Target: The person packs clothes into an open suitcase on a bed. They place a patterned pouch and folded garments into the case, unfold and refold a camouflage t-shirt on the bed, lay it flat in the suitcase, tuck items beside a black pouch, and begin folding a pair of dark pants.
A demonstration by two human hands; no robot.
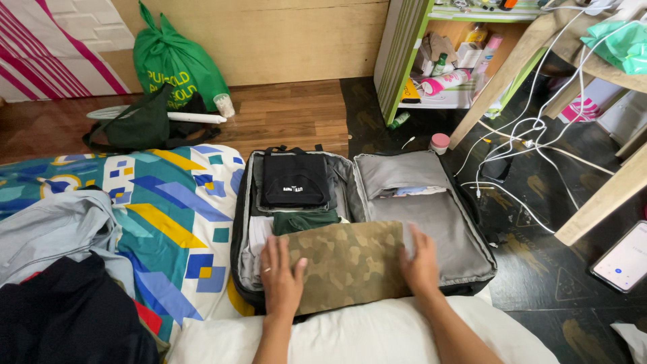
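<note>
Pressing flat, the left hand (280, 278) and right hand (421, 264) lie open, palms down, on a folded camouflage cloth (347, 263) across the near part of the open suitcase (472, 266). Even pressure from both sides probably keeps it flat; its near edge is hidden.

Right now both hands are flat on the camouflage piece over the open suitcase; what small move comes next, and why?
Probably slide the folded camouflage garment leftward into the clothes half. It straddles the suitcase hinge, lapping onto the grey zipped divider. The left hand and right hand already press its two ends, so a short push should seat it below the dark green fold.
</note>
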